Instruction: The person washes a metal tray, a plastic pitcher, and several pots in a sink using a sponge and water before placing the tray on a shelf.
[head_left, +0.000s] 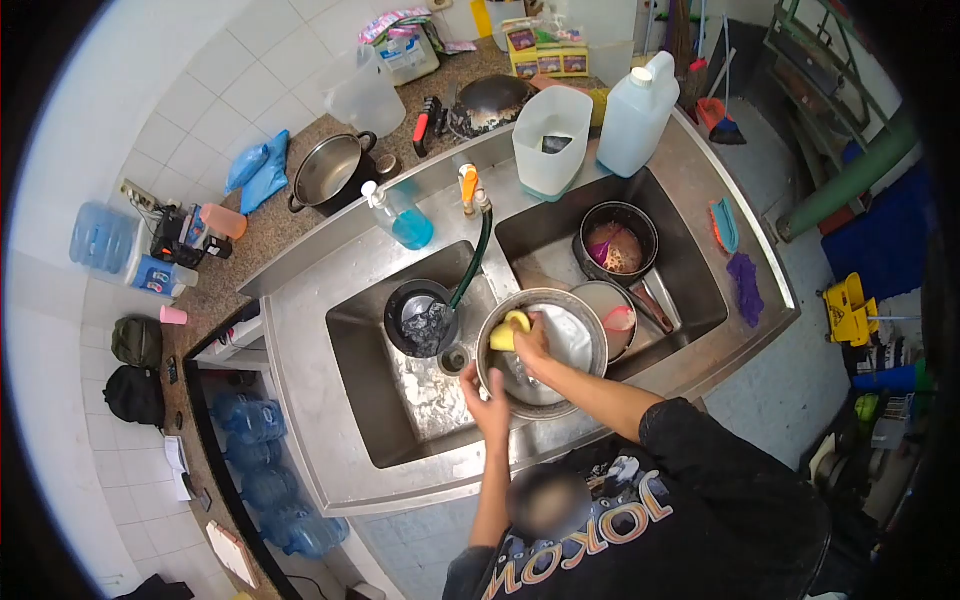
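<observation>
A wide metal pot [572, 338] with whitish suds inside sits at the divider between the two sink basins. My right hand [532, 345] reaches into it, fingers closed on a yellow sponge [508, 332] against the inner left wall. At the pot's lower left rim is my left hand [486, 400], its thumb and fingers on either side of the edge. Close by on the right, a pan [620, 325] holding cloudy liquid and a red-pink item is partly hidden by the pot.
The left basin holds a black pan [393, 330] under a green hose [478, 265]. A dark pot [648, 235] with brownish liquid stands in the right basin. Along the back are a blue soap bottle [410, 228], a cut-open jug [550, 150] and a large jug [630, 125]. A brush [724, 228] lies right.
</observation>
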